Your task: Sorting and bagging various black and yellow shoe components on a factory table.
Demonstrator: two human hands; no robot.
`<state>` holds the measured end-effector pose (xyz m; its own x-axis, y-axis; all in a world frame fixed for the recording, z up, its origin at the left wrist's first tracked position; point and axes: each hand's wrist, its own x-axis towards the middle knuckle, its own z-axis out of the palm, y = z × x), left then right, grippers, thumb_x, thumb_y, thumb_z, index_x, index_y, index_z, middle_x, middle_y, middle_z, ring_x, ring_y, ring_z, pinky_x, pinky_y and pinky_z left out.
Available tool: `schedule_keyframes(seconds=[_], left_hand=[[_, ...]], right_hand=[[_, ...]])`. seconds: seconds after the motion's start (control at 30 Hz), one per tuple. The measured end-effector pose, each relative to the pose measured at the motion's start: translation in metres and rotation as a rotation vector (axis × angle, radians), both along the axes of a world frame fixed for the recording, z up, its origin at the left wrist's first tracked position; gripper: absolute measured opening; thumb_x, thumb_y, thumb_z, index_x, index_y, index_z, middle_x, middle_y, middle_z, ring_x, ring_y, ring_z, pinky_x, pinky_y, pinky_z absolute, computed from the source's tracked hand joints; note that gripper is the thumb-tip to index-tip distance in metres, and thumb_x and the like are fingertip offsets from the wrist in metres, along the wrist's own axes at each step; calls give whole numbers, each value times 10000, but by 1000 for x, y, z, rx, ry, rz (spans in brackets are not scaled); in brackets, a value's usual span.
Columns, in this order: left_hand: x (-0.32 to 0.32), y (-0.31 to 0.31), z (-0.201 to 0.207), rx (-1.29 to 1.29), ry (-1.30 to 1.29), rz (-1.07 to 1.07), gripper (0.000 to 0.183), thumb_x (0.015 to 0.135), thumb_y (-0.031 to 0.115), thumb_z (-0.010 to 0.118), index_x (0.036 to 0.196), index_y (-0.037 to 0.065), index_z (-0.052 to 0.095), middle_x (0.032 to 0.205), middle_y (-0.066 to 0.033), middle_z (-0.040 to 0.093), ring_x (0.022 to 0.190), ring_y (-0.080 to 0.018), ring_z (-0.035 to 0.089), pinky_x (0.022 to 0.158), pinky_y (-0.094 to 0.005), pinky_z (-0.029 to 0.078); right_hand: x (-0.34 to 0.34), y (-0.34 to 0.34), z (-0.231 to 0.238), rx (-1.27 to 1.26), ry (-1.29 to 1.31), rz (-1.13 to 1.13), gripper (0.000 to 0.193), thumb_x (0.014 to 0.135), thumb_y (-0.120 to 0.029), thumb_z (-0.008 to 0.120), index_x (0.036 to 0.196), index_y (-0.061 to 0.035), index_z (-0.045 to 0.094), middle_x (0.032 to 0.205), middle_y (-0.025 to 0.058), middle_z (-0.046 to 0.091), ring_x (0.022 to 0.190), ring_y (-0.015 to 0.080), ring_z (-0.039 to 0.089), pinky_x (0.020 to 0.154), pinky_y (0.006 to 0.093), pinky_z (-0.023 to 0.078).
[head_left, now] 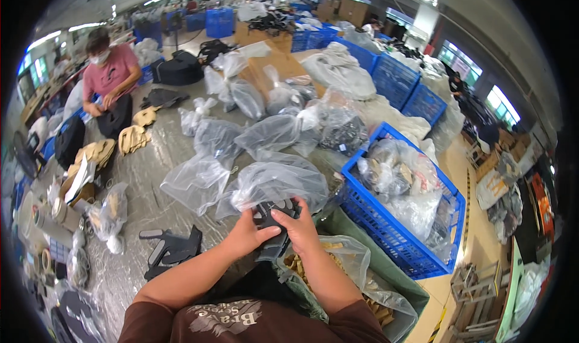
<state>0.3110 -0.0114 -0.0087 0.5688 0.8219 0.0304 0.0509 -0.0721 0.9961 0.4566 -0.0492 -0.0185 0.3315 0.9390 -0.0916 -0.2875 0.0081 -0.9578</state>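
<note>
Clear plastic bags point(274, 183), crumpled and part filled with dark pieces, lie in a loose heap just left of the blue crate point(386, 234). More filled clear bags point(398, 174) sit inside that crate, and brown cardboard boxes point(274, 66) stand well behind it.

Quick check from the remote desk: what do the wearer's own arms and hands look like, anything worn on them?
Both forearms are bare from the elbow down. The left hand and right hand wear no gloves, and no watch, ring or band shows. Short dark brown sleeves of a T-shirt cover the upper arms at the lower edge; the shirt's chest carries a pale printed design.
</note>
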Motion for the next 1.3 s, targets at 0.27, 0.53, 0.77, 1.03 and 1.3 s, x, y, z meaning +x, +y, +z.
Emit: schedule_keyframes(seconds=[0.27, 0.53, 0.77, 1.03, 1.3], left_hand=[[-7, 5, 6, -637, -608, -91, 789, 744, 370, 729, 1314, 69, 275, 1129, -102, 520, 965, -208, 583, 761, -374, 535], [-1, 8, 15, -690, -593, -38, 774, 778, 311, 706, 1333, 71, 222, 1151, -114, 498, 958, -210, 581, 757, -379, 538], [2, 12, 23, -653, -441, 85, 741, 826, 260, 642, 1378, 76, 183, 1228, -118, 459, 1026, -215, 550, 826, -388, 511], [16, 19, 19, -613, -497, 168, 416, 846, 278, 639, 1139, 11, 512, 1070, -79, 586, 947, -180, 586, 800, -340, 504], [57, 58, 55, -867, -659, 147, 378, 929, 246, 503, 1236, 25, 490, 926, -87, 611, 790, -171, 591, 748, -319, 498]], right_hand=[[-2, -8, 40, 17, -1023, -351, 334, 816, -176, 639, 1095, -40, 517, 812, 149, 598, 769, 262, 603, 729, 323, 462], [46, 27, 8, -23, -509, -68, 72, 809, -54, 604, 856, -17, 564, 700, 36, 551, 665, 107, 509, 649, 246, 419], [8, 7, 50, 403, -1430, -513, 122, 803, -20, 585, 895, 14, 512, 867, 154, 557, 808, 282, 567, 721, 327, 441], [-15, -25, 51, 667, -1135, -398, 127, 735, -11, 619, 847, -56, 580, 808, 112, 565, 689, 301, 571, 598, 359, 457], [-19, -51, 38, 406, -1283, -347, 101, 740, -16, 617, 762, -52, 525, 758, 106, 535, 678, 313, 523, 614, 366, 419]])
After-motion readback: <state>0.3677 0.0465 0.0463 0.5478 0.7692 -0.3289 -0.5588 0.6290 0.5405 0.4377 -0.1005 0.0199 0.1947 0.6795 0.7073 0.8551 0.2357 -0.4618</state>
